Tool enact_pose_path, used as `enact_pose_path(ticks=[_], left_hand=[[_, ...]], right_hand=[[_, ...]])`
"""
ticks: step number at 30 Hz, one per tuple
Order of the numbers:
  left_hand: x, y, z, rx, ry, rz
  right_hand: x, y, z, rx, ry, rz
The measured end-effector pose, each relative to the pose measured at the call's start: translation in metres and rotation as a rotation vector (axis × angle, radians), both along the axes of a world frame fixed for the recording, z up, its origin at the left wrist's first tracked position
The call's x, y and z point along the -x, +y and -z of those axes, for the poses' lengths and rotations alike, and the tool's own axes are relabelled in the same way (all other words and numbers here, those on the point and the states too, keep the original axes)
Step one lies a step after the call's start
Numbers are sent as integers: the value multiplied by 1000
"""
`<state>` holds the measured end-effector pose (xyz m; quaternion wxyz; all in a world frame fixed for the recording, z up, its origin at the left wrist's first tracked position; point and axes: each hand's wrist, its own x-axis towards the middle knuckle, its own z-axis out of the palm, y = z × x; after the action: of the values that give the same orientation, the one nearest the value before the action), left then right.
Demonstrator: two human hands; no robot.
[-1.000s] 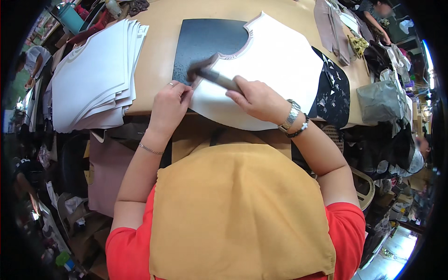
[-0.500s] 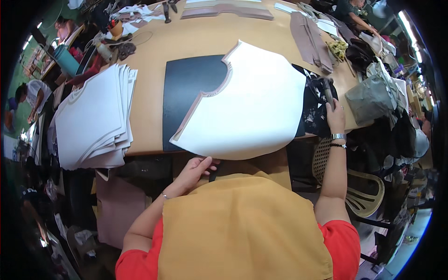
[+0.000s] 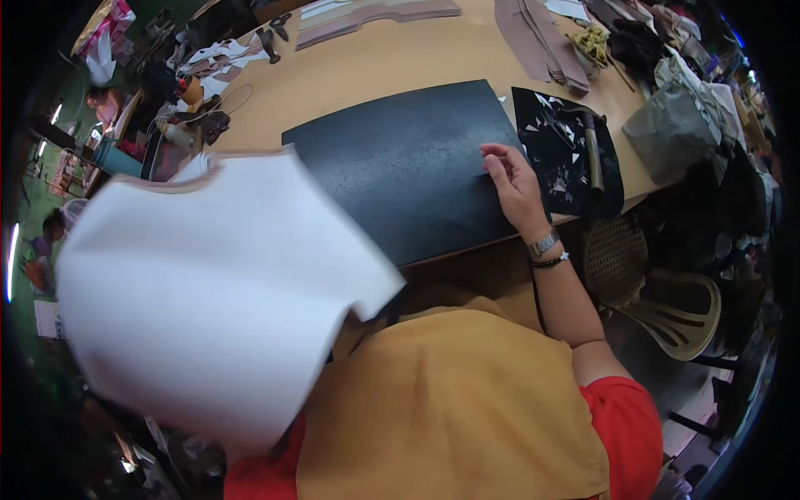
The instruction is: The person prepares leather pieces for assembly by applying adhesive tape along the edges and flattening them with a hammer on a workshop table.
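Observation:
A large white cut panel (image 3: 200,275) with a curved notch and a brownish edge hangs tilted at the left, blurred by motion. It hides my left hand and forearm; only part of the red left sleeve (image 3: 262,467) shows below it. My right hand (image 3: 512,187) is over the right part of a dark rectangular board (image 3: 392,167), its fingers loosely bent, thumb apart, nothing in them. Right of it, a hammer (image 3: 593,154) lies on a black pad (image 3: 612,183) strewn with small white scraps. A scissors-like tool (image 3: 558,129) lies there too.
Brownish cut pieces (image 3: 542,50) are stacked at the far right, more strips (image 3: 375,25) at the back. Dark-handled tools (image 3: 268,46) lie far left. A grey bag (image 3: 679,125) stands at the right edge, near a chair (image 3: 679,308).
The white panel has left the board and swung left towards me, covering the stack of white panels and my left hand. My right hand has let go of the hammer and moved left.

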<state>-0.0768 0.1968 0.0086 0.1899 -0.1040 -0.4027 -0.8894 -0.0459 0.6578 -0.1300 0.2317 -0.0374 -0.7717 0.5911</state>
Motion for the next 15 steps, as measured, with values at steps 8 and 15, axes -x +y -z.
enact_pose_path(ticks=[8,15], left_hand=[[73,137,-65,796,303,198],[25,203,48,1782,542,386]], right_hand=[[3,16,3,223,-96,-98],[-8,39,14,581,-12,-69]])
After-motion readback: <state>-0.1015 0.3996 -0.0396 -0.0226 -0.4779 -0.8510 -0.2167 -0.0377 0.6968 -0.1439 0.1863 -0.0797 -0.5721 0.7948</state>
